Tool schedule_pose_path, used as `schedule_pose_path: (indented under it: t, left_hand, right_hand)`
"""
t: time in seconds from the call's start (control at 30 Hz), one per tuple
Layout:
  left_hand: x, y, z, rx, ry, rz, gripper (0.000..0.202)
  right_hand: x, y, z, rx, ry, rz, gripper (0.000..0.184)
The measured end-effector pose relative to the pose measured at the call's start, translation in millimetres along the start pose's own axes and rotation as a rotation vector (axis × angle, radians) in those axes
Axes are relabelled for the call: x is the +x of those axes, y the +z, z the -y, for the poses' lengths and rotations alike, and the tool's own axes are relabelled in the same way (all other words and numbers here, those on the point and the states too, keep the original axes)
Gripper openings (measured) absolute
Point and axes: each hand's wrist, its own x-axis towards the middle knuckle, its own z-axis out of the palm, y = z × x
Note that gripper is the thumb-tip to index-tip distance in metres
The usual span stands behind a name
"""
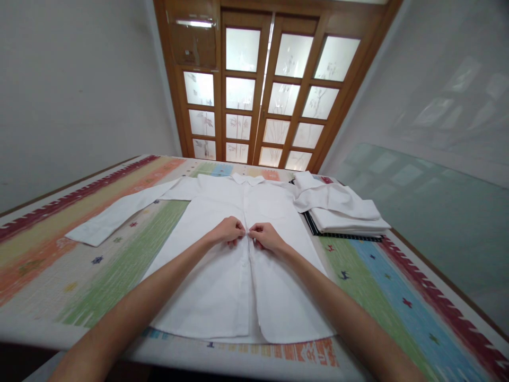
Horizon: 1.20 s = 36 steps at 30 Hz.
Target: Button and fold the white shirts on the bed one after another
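Observation:
A white button-up shirt [214, 286] lies face up on a table with a striped, many-coloured cloth [119, 254]. Its left sleeve stretches out to the left, and its collar points at the far edge. My left hand [227, 231] and my right hand [264, 235] meet at the shirt's front placket, about mid-chest. Both hands are closed in a pinch on the placket edges, fingertips almost touching. What is between the fingertips is too small to make out. The lower front of the shirt hangs apart below my hands.
A stack of folded white garments [342, 212] rests on a dark flat board at the table's far right, touching the shirt's right sleeve. Wooden doors with frosted glass panes [262, 90] stand behind the table. A glass panel [437, 212] leans along the right wall.

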Motion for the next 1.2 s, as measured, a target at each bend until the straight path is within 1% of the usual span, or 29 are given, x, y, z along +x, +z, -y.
schedule_pose_path:
  t: [0.13, 0.27, 0.33, 0.47, 0.63, 0.77, 0.87, 0.93, 1.07, 1.2]
  left_hand:
    - [-1.2, 3.0, 1.1, -0.156, 0.016, -0.03, 0.005]
    - [0.0, 3.6, 6.2, -0.194, 0.011, -0.012, 0.005]
    - [1.4, 3.9, 8.4, -0.235, -0.009, -0.01, 0.003]
    - [3.5, 6.2, 10.3, -0.317, -0.051, -0.068, 0.007]
    - [5.3, 8.5, 12.5, -0.372, -0.061, -0.109, 0.009]
    - [2.8, 8.3, 12.7, -0.337, -0.068, -0.13, 0.012]
    - [-1.4, 8.5, 12.1, -0.269, -0.038, -0.147, 0.018]
    - [-2.2, 9.2, 13.4, -0.252, -0.01, -0.155, 0.015]
    - [1.3, 11.1, 19.4, -0.286, 0.021, -0.143, 0.01]
    - [1.9, 13.3, 19.8, -0.347, 0.026, -0.138, 0.015]
  right_hand:
    - [-0.6, 1.4, -2.4, 0.003, -0.05, -0.015, 0.008]
    - [-3.3, 1.1, 0.0, -0.01, -0.056, 0.002, 0.016]
    - [-4.4, 0.9, 1.3, 0.004, -0.046, 0.011, 0.014]
    - [-4.7, 1.4, 0.0, -0.012, -0.055, 0.012, 0.008]
    - [-3.0, 4.1, -4.3, -0.019, -0.065, -0.024, 0.012]
    - [-2.7, 5.3, -3.1, -0.017, -0.061, -0.049, 0.01]
    - [-3.3, 5.0, -0.3, 0.017, -0.035, -0.032, 0.006]
    - [-3.7, 4.3, 1.2, 0.039, -0.018, -0.013, 0.009]
    - [-3.8, 3.0, 1.8, 0.039, -0.009, -0.01, 0.011]
    - [-3.1, 3.7, 0.8, 0.024, -0.006, -0.018, 0.008]
